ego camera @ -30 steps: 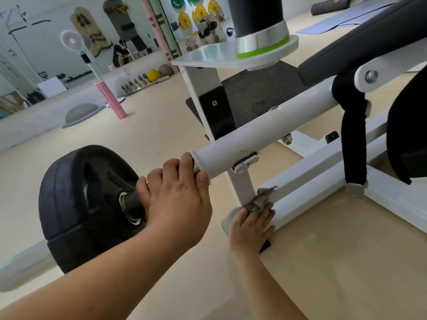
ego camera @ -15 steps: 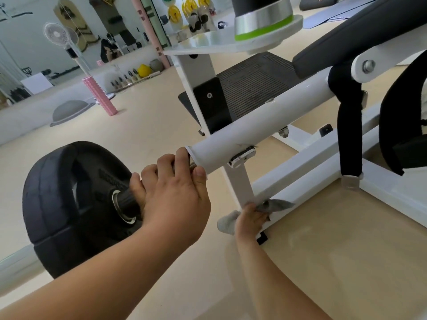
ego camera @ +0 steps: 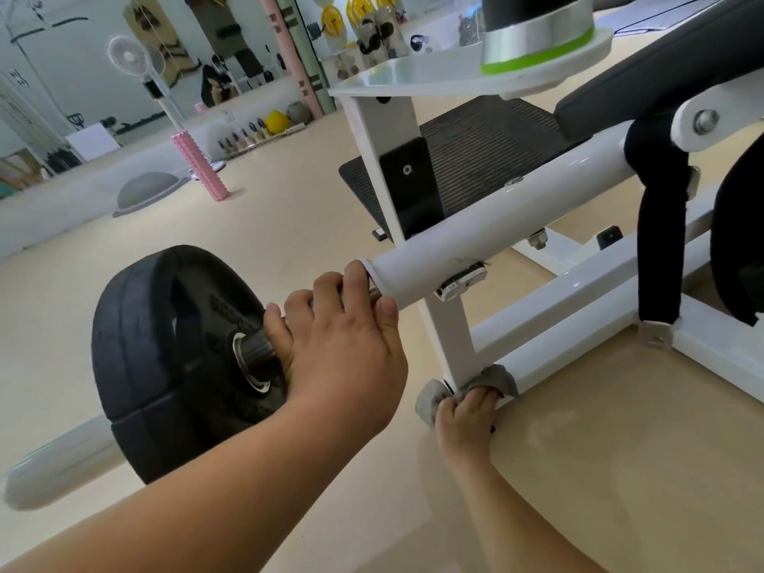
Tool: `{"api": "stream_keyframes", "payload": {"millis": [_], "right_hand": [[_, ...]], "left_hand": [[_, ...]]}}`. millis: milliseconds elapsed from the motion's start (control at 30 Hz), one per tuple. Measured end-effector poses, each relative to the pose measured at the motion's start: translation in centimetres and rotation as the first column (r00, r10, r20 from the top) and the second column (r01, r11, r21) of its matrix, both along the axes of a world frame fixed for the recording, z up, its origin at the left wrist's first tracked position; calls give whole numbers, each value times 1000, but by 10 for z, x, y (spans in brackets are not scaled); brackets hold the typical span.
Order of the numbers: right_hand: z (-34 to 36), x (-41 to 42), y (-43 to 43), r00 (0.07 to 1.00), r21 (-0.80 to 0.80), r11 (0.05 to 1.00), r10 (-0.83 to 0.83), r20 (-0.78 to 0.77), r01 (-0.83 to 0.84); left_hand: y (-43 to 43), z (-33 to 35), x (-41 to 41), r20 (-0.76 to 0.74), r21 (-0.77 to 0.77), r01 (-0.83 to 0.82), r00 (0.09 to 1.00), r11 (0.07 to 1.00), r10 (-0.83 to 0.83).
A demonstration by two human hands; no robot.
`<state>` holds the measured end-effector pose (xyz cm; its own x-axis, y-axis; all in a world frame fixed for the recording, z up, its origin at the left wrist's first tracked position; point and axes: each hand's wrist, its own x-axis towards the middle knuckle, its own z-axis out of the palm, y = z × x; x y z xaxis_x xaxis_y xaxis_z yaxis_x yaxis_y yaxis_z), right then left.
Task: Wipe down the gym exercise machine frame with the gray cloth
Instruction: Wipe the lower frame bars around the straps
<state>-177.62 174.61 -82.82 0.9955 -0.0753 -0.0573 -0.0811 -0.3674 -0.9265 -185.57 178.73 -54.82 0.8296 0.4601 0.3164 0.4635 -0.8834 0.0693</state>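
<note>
Pale beige floor (ego camera: pixel 289 225) runs out past the left hand (ego camera: pixel 343 349) and its grip. Well beyond it, up and leftward, a pink foam roller (ego camera: pixel 200 165) stands upright near a gray half-dome (ego camera: pixel 144 192). A white pedestal fan (ego camera: pixel 128 55) rises behind, before the mirrored wall (ego camera: pixel 62 84).

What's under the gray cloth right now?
The gray cloth wraps the foot of the white upright at the lower rail; the right hand grips it. The joint itself is covered.
</note>
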Motion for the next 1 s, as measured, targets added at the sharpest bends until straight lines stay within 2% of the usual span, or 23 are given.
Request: {"api": "stream_keyframes", "payload": {"millis": [67, 133, 233, 300, 367, 433, 500, 600, 700, 833, 1000], "right_hand": [[3, 4, -12, 998, 33, 999, -8, -70, 11], [12, 1, -19, 994, 44, 996, -78, -76, 81], [25, -11, -31, 989, 169, 975, -143, -27, 146], [22, -14, -39, 985, 158, 973, -172, 14, 168], [21, -7, -43, 989, 81, 986, -146, -18, 147], [21, 2, -39, 998, 48, 997, -56, -34, 58], [29, 7, -26, 999, 147, 989, -22, -44, 28], [47, 6, 4, 991, 283, 952, -92, -100, 117], [65, -5, 34, 989, 330, 932, -139, -51, 148], [53, -14, 32, 999, 302, 952, -33, -22, 39], [32, -6, -7, 975, 366, 930, 61, -213, 22]], "left_hand": [[0, -1, 0, 2, 7, -2, 1000, 1000, 2], [0, 0, -1, 2, 9, -1, 1000, 1000, 1], [-1, 2, -2, -1, 2, 4, 1000, 1000, -4], [0, 3, -2, -2, 0, 2, 1000, 1000, -2], [0, 4, -1, -3, 0, -2, 1000, 1000, 2], [-1, 3, -1, -3, 4, -2, 1000, 1000, 2], [-2, 4, -1, -3, 7, -5, 1000, 1000, 5], [-3, 3, -1, -8, 9, -11, 1000, 1000, 11], [-3, 2, -1, -4, 5, -12, 1000, 1000, 12], [-2, 2, -1, -5, 0, -12, 1000, 1000, 12], [-2, 1, -1, 8, -15, 1, 1000, 1000, -1]]}}
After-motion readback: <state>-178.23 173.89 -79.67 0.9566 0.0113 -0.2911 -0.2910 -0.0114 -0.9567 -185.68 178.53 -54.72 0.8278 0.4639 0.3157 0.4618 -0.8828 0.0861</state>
